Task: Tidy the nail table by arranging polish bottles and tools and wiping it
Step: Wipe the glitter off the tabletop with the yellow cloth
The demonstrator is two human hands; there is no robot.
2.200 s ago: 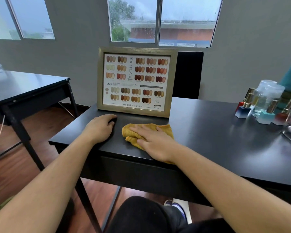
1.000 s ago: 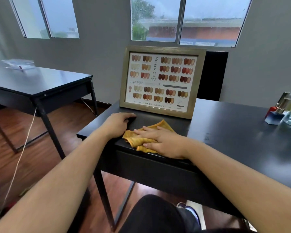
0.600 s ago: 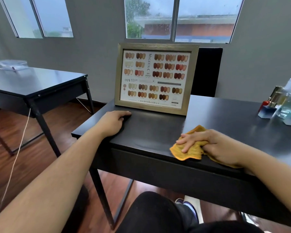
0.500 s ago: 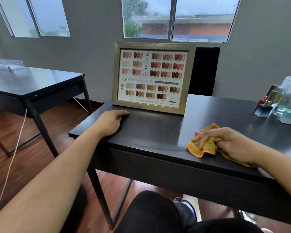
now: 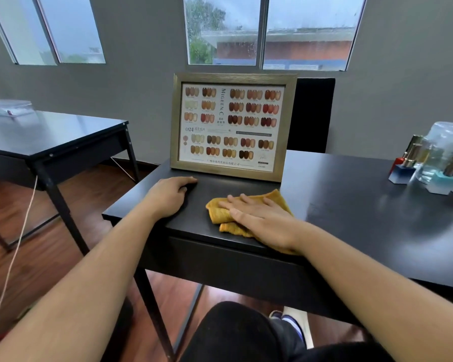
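On the black nail table, near its left front corner, lies a yellow cloth. The right hand is pressed flat on the cloth with its fingers spread out, not closed around it. The left hand rests palm down on the table just beside the cloth, with the fingers curled a little and nothing in it. The two hands are close but not touching. Behind them stands a picture frame full of nail colours, leaning upright on the table. Far off at the right edge are the polish bottles, bunched together next to a clear jar. Another dark table stands to the left, apart from this one.
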